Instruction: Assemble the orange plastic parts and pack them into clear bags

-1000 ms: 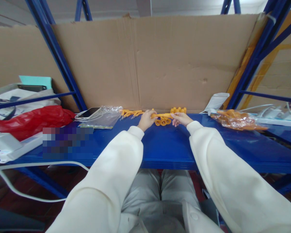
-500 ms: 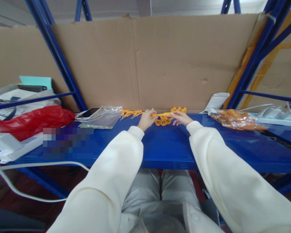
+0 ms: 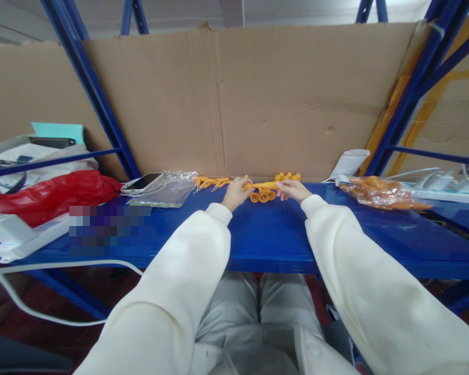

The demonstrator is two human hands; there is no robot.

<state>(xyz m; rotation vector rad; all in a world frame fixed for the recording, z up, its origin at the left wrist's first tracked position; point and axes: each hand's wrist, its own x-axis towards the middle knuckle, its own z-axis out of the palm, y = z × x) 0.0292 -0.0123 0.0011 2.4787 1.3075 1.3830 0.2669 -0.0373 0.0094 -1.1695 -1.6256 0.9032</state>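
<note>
My left hand point(image 3: 236, 192) is closed round the left end of an orange plastic rod point(image 3: 262, 185) that lies along the back of the blue shelf point(image 3: 258, 234). At the rod's right end my right hand point(image 3: 292, 190) pinches it. Under the rod sit three small orange rings point(image 3: 262, 196). Behind my right hand is an orange toothed piece point(image 3: 287, 177). More orange parts point(image 3: 211, 182) lie just left of my left hand.
A cardboard sheet point(image 3: 238, 99) backs the shelf. To the left lie a clear plastic bag point(image 3: 166, 190), a phone point(image 3: 143, 181) and a red bag point(image 3: 47, 195). A bag of orange parts point(image 3: 381, 192) and a white pouch point(image 3: 349, 162) lie to the right. White cable point(image 3: 42, 265) hangs at the front left.
My right hand's fingers have shifted slightly along the rod's right end. The left hand and the rest have hardly moved.
</note>
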